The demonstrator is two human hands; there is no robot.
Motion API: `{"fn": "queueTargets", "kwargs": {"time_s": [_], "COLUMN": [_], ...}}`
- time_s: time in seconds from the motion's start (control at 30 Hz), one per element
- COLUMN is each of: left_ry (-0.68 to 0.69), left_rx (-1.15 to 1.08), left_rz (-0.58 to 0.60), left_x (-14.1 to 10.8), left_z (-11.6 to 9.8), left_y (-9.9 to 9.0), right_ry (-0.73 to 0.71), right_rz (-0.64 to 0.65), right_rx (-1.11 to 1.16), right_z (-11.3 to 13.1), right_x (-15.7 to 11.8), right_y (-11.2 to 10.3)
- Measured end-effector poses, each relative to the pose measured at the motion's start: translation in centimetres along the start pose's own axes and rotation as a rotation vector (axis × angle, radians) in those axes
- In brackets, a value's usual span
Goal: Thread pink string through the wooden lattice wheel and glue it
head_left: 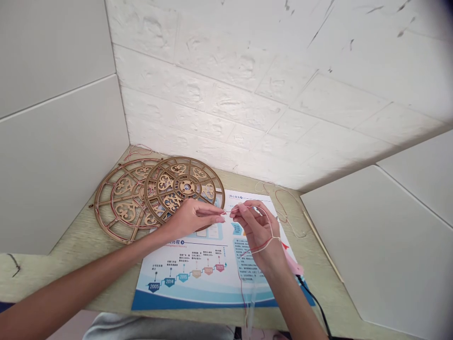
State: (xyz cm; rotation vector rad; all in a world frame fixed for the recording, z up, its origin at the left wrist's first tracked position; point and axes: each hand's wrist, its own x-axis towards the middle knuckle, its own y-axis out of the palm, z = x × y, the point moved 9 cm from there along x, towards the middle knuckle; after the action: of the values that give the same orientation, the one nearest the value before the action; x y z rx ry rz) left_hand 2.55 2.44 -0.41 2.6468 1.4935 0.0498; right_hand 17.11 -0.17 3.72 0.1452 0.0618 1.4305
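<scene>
My left hand (198,216) is closed, its thumb and fingers pinching the end of a thin red-and-white wire (227,212). Just to its right, my right hand (260,231) grips the same wire between thumb and fingertips. From there the wire loops over the back of the right hand and hangs down past the table's front edge. Behind my left hand, a round bronze-coloured openwork disc (187,186) overlaps a second, similar disc (123,208) that has reddish wire running along its rings.
A printed blue-and-white sheet (198,295) lies under my hands. Beside my right wrist is a pink tool (293,263) with a black cord (320,307), partly hidden. Loose wire (286,212) trails at the back right. White panels (375,245) and a brick-patterned wall (226,94) enclose the table.
</scene>
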Motion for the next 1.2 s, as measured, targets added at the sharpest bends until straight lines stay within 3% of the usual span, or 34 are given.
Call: {"fn": "queueTargets", "kwargs": {"time_s": [0.27, 0.63, 0.83, 1.03, 1.2], "left_ry": [0.042, 0.101, 0.108, 0.141, 0.193], "left_rx": [0.055, 0.153, 0.151, 0.174, 0.194], "left_rz": [-0.005, 0.112, 0.104, 0.084, 0.077], "left_x": [0.1, 0.0, 0.0, 0.1, 0.0], "left_z": [-0.1, -1.2, -1.2, -1.4, -2.0], "left_y": [-0.2, 1.0, 0.9, 0.8, 0.8], "right_ry": [-0.028, -0.172, -0.178, -0.073, -0.069], "right_rz": [-0.070, -0.005, 0.025, 0.183, 0.351], "right_rx": [-0.025, -0.217, -0.226, -0.187, -0.367], "right_z": [-0.5, 0.4, 0.3, -1.1, -0.9], "right_x": [0.4, 1.3, 1.4, 1.3, 0.6], "right_y": [-0.9, -0.3, 0.2, 0.7, 1.4]}}
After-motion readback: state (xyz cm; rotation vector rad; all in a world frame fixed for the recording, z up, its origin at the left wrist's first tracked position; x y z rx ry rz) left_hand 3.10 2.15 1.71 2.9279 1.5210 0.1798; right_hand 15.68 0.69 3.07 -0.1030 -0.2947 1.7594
